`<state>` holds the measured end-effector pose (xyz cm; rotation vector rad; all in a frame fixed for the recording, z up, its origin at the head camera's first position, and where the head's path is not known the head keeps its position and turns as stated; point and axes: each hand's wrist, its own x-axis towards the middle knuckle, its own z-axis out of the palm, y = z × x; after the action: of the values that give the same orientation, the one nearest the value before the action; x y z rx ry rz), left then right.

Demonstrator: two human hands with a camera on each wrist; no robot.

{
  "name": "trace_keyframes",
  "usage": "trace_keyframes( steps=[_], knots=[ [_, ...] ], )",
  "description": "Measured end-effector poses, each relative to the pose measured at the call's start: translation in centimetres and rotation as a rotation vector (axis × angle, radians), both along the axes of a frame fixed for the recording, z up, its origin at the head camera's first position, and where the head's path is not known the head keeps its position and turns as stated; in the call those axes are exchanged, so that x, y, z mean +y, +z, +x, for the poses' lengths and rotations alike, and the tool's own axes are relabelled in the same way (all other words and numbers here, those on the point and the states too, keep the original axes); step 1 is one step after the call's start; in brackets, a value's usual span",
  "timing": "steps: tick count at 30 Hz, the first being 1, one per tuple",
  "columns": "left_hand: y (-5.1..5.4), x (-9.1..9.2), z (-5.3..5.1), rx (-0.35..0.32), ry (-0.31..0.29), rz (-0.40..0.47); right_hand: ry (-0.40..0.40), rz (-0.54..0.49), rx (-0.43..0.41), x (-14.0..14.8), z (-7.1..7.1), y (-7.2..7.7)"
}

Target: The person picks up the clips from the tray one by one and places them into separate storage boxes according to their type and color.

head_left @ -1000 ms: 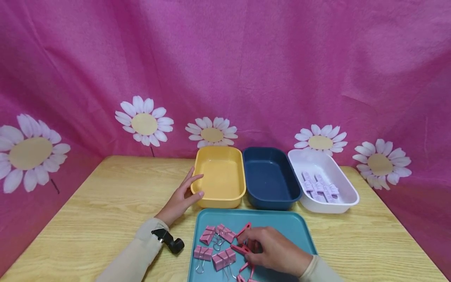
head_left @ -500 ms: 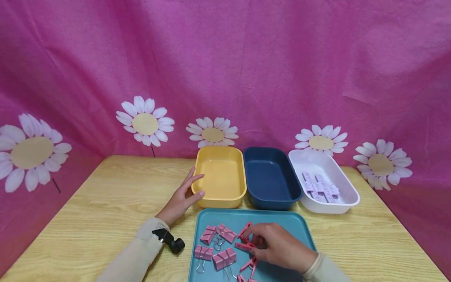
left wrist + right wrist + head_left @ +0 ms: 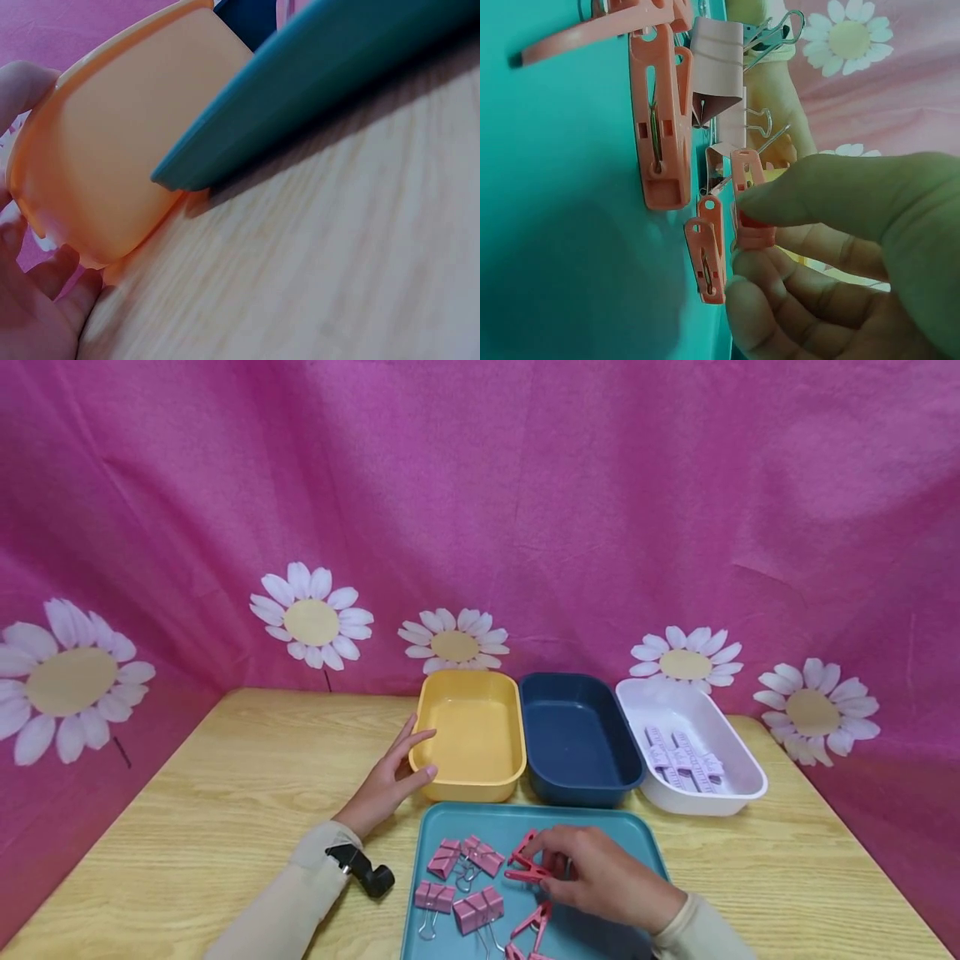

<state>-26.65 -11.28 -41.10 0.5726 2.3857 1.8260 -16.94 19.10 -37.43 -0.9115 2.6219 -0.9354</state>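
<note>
My right hand (image 3: 603, 878) hovers over the teal tray (image 3: 645, 835) and pinches a red plastic clothespin (image 3: 754, 237) between thumb and fingers. Another clothespin (image 3: 705, 259) lies just beyond it on the tray. Closer to me, a further clothespin (image 3: 534, 925) rests there, with more partly cut off at the frame's bottom. Left of these sit several pink binder clips (image 3: 478, 910) with wire handles. Spread and relaxed, my left hand (image 3: 381, 789) touches the left rim of the yellow bin (image 3: 472, 793), fingertips reaching over the edge.
Beside the yellow bin stand a navy bin (image 3: 577, 795) and a white bin (image 3: 701, 802); the white one holds several pale lilac clips (image 3: 681, 762). All three line up behind the tray on a wooden table (image 3: 187, 827). A pink flowered cloth (image 3: 480, 510) hangs at the back.
My right hand has shifted slightly to the right and away from me, and the pinched clothespin moves with it. My left hand stays at the yellow bin.
</note>
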Motion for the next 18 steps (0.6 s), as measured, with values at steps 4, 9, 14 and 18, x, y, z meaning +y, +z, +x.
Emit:
trace_keyframes(
  steps=[4, 9, 14, 18],
  knots=[
    [0.4, 0.1, 0.2, -0.005, -0.003, 0.009, -0.009, 0.011, 0.02, 0.1, -0.1, 0.1],
    [0.4, 0.1, 0.3, -0.013, 0.003, -0.002, -0.02, 0.014, 0.061, 0.2, 0.1, 0.2],
    [-0.3, 0.0, -0.3, -0.019, 0.005, -0.002, -0.027, -0.001, 0.105, 0.5, 0.0, 0.5],
    [-1.8, -0.1, -1.3, -0.01, 0.017, 0.002, -0.03, -0.014, 0.134, 0.7, -0.1, 0.7]
  ],
)
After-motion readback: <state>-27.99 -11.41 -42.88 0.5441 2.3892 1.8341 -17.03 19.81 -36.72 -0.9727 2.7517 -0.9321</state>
